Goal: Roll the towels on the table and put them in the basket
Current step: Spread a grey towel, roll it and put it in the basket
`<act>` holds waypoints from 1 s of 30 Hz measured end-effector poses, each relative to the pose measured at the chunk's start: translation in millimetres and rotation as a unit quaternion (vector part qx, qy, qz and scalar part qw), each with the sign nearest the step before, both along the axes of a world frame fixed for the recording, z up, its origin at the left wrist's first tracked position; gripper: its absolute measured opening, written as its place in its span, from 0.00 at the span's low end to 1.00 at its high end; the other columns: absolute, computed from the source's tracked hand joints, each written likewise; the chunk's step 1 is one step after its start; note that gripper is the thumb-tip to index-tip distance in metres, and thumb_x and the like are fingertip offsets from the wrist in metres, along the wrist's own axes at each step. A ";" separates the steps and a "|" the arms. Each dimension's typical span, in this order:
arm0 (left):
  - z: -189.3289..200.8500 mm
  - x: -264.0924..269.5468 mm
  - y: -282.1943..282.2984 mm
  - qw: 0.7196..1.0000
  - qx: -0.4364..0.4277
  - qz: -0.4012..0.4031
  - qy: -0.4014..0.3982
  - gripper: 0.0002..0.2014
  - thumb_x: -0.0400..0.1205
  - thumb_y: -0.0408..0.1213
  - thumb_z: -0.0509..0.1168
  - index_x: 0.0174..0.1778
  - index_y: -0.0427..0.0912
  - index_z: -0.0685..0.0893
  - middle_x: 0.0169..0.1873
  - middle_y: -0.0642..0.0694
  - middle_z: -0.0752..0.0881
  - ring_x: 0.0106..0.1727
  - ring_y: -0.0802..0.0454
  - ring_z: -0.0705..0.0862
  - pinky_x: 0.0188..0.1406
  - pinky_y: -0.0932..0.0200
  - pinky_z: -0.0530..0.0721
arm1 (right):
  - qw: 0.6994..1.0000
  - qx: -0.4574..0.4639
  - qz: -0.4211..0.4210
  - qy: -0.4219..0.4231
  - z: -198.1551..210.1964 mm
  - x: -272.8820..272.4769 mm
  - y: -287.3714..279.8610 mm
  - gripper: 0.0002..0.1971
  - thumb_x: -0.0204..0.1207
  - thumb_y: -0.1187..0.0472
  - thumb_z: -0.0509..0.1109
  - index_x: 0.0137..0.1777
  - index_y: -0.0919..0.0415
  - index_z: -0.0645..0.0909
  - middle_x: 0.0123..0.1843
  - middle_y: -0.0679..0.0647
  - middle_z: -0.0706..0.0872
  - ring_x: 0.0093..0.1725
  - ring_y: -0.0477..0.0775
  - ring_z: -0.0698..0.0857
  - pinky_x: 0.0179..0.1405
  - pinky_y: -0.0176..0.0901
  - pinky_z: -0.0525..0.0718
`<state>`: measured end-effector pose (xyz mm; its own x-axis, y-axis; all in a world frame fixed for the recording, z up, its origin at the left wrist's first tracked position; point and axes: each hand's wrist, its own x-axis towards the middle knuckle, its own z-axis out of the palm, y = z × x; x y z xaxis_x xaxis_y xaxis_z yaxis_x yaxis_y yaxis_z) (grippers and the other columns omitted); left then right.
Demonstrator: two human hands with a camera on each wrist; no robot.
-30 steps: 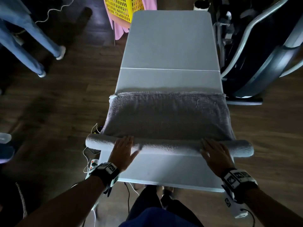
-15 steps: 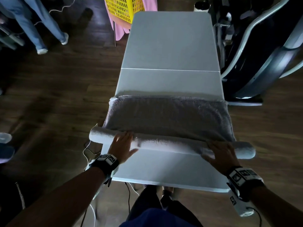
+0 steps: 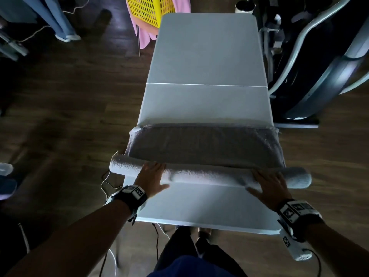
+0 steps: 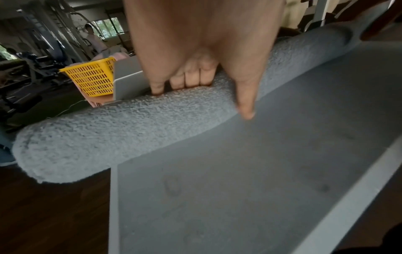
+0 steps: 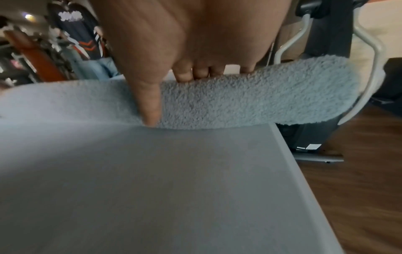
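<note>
Dark wooden floor surrounds the long grey folding desk [image 3: 207, 56] where you work. On its near half lies the grey terry towel [image 3: 205, 148], already rolled on the side toward you into a long tube that sticks out over both desk edges, at 9 and at 3 o'clock.

Your left hand [image 3: 152, 177] and your right hand [image 3: 268, 185] lie flat on the roll, fingers straight over its top and thumbs against its near side; neither one grips it.

I judge the towel as soft, light and not slippery. It will sag at the free ends and loosen if the pressure is uneven, so hold it near both ends.

At 11 o'clock, beside the far end of the desk, stands the yellow plastic lattice basket [image 3: 148, 11] on pink cloth [image 3: 144, 36]. At 2 o'clock a dark exercise machine [image 3: 319, 62] stands close to the desk.
</note>
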<state>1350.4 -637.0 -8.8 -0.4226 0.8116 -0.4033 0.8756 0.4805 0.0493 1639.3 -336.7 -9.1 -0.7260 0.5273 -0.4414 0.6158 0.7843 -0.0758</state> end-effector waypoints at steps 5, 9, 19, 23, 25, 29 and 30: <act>8.5 9.1 7.4 0.999 -0.041 -0.009 0.014 0.15 0.74 0.51 0.63 0.49 0.46 0.86 0.52 0.48 0.86 0.58 0.43 0.83 0.57 0.53 0.73 | 0.998 0.013 0.045 -0.049 4.7 0.4 -2.2 0.29 0.69 0.39 0.68 0.71 0.42 0.71 0.70 0.46 0.78 0.72 0.53 0.73 0.69 0.51 0.65; 8.7 0.6 9.5 1.000 0.013 0.014 -0.004 0.29 0.77 0.57 0.48 0.55 0.41 0.86 0.52 0.41 0.85 0.55 0.38 0.84 0.58 0.43 0.80 | 0.999 0.021 0.026 -0.019 15.8 -13.0 9.6 0.29 0.75 0.39 0.59 0.77 0.43 0.68 0.77 0.47 0.72 0.76 0.54 0.69 0.76 0.55 0.60; 13.3 9.6 -7.3 0.999 0.032 0.010 -0.039 0.14 0.69 0.48 0.64 0.41 0.42 0.86 0.42 0.42 0.88 0.46 0.40 0.87 0.50 0.50 0.81 | 0.998 -0.023 0.038 -0.044 12.1 -6.5 2.0 0.25 0.71 0.45 0.71 0.69 0.49 0.76 0.67 0.51 0.81 0.70 0.55 0.76 0.72 0.50 0.66; 11.2 -10.7 13.9 0.995 0.091 0.032 0.000 0.21 0.77 0.44 0.52 0.48 0.34 0.86 0.46 0.36 0.88 0.45 0.34 0.87 0.45 0.42 0.84 | 1.000 -0.005 0.019 -0.012 17.1 -27.2 21.2 0.30 0.76 0.40 0.49 0.74 0.49 0.72 0.75 0.50 0.75 0.75 0.55 0.71 0.75 0.60 0.64; 7.7 -13.9 15.6 0.995 0.087 0.040 0.011 0.20 0.80 0.44 0.56 0.55 0.33 0.84 0.52 0.36 0.87 0.51 0.36 0.87 0.49 0.43 0.84 | 1.000 -0.006 0.004 0.016 15.2 -30.8 26.8 0.30 0.80 0.41 0.45 0.79 0.50 0.66 0.79 0.49 0.70 0.78 0.53 0.67 0.77 0.64 0.58; 2.3 -5.7 5.4 0.997 0.080 0.003 -0.021 0.14 0.67 0.40 0.75 0.44 0.40 0.84 0.41 0.41 0.87 0.44 0.39 0.87 0.47 0.47 0.82 | 0.999 -0.011 0.042 -0.015 -0.4 -16.6 22.7 0.33 0.70 0.30 0.54 0.70 0.46 0.75 0.67 0.49 0.82 0.69 0.53 0.77 0.73 0.55 0.65; 4.8 -4.5 5.0 0.997 0.069 0.004 -0.023 0.09 0.66 0.38 0.74 0.39 0.42 0.84 0.35 0.43 0.87 0.40 0.40 0.87 0.45 0.48 0.82 | 0.998 -0.019 0.046 -0.024 -1.4 -15.4 21.3 0.33 0.66 0.31 0.53 0.66 0.46 0.78 0.63 0.48 0.85 0.66 0.53 0.80 0.71 0.55 0.68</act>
